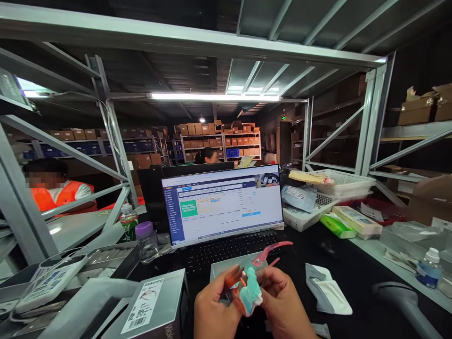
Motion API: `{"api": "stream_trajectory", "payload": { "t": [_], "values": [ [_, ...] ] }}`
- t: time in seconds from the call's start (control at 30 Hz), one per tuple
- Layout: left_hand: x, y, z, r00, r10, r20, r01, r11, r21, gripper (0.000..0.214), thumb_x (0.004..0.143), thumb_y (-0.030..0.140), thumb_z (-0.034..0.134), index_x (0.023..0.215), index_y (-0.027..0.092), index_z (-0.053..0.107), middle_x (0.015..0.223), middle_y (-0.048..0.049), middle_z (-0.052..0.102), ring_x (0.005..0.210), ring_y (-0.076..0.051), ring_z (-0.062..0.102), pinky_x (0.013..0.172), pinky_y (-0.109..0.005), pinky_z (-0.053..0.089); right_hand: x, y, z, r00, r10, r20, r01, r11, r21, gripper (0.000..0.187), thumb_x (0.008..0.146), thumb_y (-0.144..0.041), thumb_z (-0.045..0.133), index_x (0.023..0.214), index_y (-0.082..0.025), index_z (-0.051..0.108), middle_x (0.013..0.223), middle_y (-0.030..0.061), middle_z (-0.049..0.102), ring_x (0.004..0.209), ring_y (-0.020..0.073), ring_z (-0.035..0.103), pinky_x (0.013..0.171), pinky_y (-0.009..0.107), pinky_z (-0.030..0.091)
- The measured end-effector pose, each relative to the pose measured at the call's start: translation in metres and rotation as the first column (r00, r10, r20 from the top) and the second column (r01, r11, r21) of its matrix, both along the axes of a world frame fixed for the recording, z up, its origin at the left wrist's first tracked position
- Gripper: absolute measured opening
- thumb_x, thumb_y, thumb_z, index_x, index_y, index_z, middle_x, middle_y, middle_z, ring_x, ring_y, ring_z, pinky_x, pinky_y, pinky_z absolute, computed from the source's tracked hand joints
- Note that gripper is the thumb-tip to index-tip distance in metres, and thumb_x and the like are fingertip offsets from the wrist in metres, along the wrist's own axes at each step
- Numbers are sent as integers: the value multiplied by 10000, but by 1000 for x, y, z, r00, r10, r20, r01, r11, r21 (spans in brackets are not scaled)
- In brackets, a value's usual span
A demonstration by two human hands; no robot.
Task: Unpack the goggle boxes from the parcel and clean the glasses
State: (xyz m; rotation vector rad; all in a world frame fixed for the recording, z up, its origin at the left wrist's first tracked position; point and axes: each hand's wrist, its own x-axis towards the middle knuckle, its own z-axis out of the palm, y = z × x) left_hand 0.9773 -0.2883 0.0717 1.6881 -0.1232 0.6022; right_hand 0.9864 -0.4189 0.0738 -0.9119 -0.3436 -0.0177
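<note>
My left hand (217,301) and my right hand (282,301) meet at the front middle, fingers closed. Between them are what look like pink see-through glasses (270,249), the curved arms sticking out to the upper right. A small teal, white and orange piece (250,292) is pinched at the front of the glasses; its kind is unclear. Behind the fingers lies a pale grey open box or tray (221,268), partly hidden. Left of my hands stands a grey Wakening box (169,292) whose label pictures pink glasses.
Ahead stand a monitor (226,207) and a black keyboard (212,252). To the right are a grey-white pouch (328,289), a scanner (406,301), white baskets (348,181) and a bottle (429,268). A purple-lidded jar (146,242) stands left. Two people sit beyond the shelf frame.
</note>
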Motion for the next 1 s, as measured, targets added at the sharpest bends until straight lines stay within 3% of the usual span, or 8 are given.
{"api": "stream_trajectory", "payload": {
  "t": [0.13,0.23,0.3,0.43,0.57,0.73,0.83,1.0],
  "values": [
    [-1,4,4,997,-76,-14,77,997,17,269,664,341,789,888,193,802,862,-50,795,788,-244,746,735,-276,614,-3,-12,11,980,45,192,-7,981,-195,206,747,-435,840,870,-271,828,867,74,768,820,235,692,798,364,541],
    [1,12,8,989,-146,-22,147,986,74,240,687,345,783,863,182,785,808,-45,785,727,-236,738,667,-270,609,-4,-17,20,933,179,312,-79,948,-307,285,774,-482,800,996,-304,822,1093,94,737,989,275,668,950,427,491],
    [1,13,9,992,-124,-23,125,988,92,216,689,346,779,829,183,766,794,-37,778,721,-229,730,658,-266,603,-4,-16,22,929,176,326,-64,943,-328,284,764,-488,809,991,-317,824,1094,88,731,997,271,658,961,419,476],
    [1,6,5,994,-96,-54,98,994,41,236,682,398,776,650,191,666,630,-4,691,642,-197,680,594,-249,572,-2,-10,13,952,18,305,83,945,-316,242,735,-515,830,786,-279,836,856,71,737,835,242,651,810,358,490],
    [6,0,-2,987,-112,-119,116,993,21,244,704,427,750,721,189,704,556,18,630,538,-168,616,503,-233,516,2,-7,5,972,-70,223,140,939,-314,317,704,-532,849,762,-223,810,732,42,690,705,195,577,722,318,453],
    [13,3,-7,991,-69,-114,84,988,133,236,735,378,704,869,193,762,732,-23,747,637,-191,671,599,-247,546,7,-16,15,998,69,2,-68,987,-144,330,698,-475,867,862,-197,800,781,37,718,739,175,573,762,283,438],
    [14,6,-6,993,-63,-100,77,986,146,284,748,374,677,945,191,769,738,-30,756,662,-210,695,653,-277,577,4,-26,24,987,158,-22,-158,987,-34,280,721,-406,863,904,-203,802,837,40,736,797,174,588,808,274,447],
    [14,5,-2,997,-16,-74,27,988,154,187,722,363,666,789,211,751,773,-40,771,803,-256,744,669,-289,586,3,-42,28,998,-64,26,67,989,-134,241,764,-403,851,924,-231,799,863,36,751,825,179,612,790,271,459]
  ]
}}
